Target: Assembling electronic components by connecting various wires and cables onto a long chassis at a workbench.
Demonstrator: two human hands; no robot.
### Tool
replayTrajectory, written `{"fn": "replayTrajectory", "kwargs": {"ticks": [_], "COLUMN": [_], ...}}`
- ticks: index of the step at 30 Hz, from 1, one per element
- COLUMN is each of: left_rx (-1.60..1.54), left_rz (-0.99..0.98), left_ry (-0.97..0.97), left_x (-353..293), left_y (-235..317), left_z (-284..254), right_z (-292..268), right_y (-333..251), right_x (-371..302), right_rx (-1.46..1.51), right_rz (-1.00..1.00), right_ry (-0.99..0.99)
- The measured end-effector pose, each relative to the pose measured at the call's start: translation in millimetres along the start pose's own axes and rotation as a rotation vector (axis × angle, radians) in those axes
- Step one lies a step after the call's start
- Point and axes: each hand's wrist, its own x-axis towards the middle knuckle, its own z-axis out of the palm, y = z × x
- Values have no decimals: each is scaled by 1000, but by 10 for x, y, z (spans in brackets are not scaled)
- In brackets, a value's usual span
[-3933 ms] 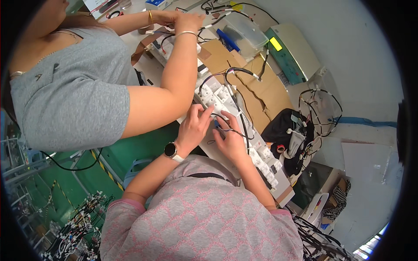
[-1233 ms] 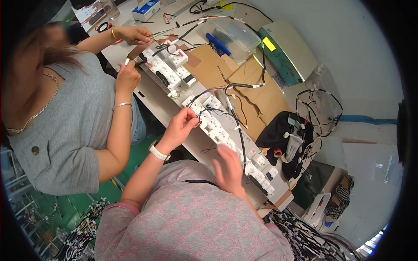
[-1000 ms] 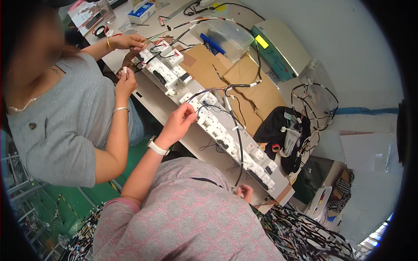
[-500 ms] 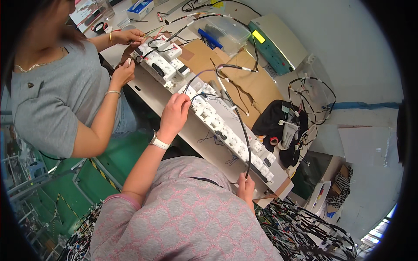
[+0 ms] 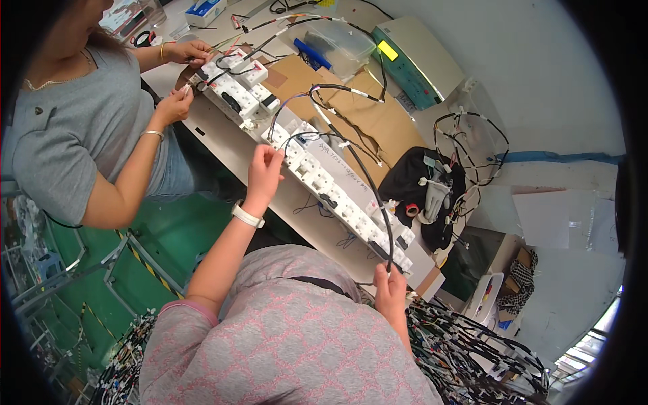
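Wiring work at a pale worktop (image 5: 226,158), seen from above. A thick black taped cable with white bands (image 5: 371,178) runs over a long light-grey board (image 5: 351,177) bearing a row of white plastic blocks (image 5: 317,179); it lies ahead of the hands, descending from upper left to lower right. The right hand (image 5: 390,289) grips its lower end, thumb and fingers closed around it, just beyond the board's near edge. The left hand (image 5: 265,177) is raised beside the upper part of the row, well apart from the right, its fingertips drawn together next to a thin dark wire (image 5: 286,140) that loops towards the cable; contact is too small to make out, so whether the wire is gripped cannot be told. Beyond the board lies torn brown cardboard (image 5: 388,128). At left, a co-worker's hands (image 5: 177,106) are at the board's far end.
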Motion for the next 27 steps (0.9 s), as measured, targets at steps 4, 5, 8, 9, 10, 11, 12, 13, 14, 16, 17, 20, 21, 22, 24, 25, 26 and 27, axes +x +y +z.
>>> {"fn": "replayTrajectory", "kwargs": {"ticks": [4, 5, 8, 9, 10, 11, 12, 13, 14, 16, 17, 20, 21, 22, 24, 25, 26, 27], "left_rx": [-159, -115, 132, 323, 325, 313, 302, 308, 125, -139, -134, -92, 27, 146, 273, 225, 216, 211], "left_rz": [-172, -150, 102, 321, 321, 353, 385, 384, 191, -72, -72, -4, 47, 99, 251, 281, 301, 317], "left_ry": [74, 99, 163, 180, 177, 162, 146, 144, 147, 149, 151, 92, 129, 164, 229, 255, 118, -9], "left_x": [25, 26, -80, -121, -130, -159, -179, -144, -78, -28, -11, 22, 23, 16, -230, -415, -666, -929], "left_y": [-25, -56, -158, -157, -134, -79, -56, -87, -113, -167, -202, -314, -323, -335, -132, -9, 144, 218], "left_z": [171, 192, 199, 203, 205, 195, 190, 186, 186, 194, 191, 176, 155, 139, 251, 367, 498, 629], "right_z": [-328, -404, -265, -217, -167, -140, -119, -97, -93, -98, -107, -177, -207, -180, -151, -144, -161, -157], "right_y": [-233, -375, -614, -647, -662, -659, -653, -651, -697, -577, -526, -569, -599, -505, -284, -213, -139, -119], "right_x": [92, 122, 393, 465, 519, 525, 524, 525, 529, 545, 553, 706, 794, 965, 1314, 1444, 1495, 1495], "right_rx": [366, 475, 396, 335, 310, 314, 242, 171, 196, 266, 335, 547, 665, 763, 976, 1093, 1186, 1193], "right_rz": [39, -64, -72, -84, -108, -105, -110, -114, -127, -119, -115, -33, 9, 11, 69, 122, 117, 121], "right_ry": [-22, -53, 1, 18, 14, 12, -8, -28, -39, -51, -60, -177, -236, -302, -383, -416, -457, -451]}}
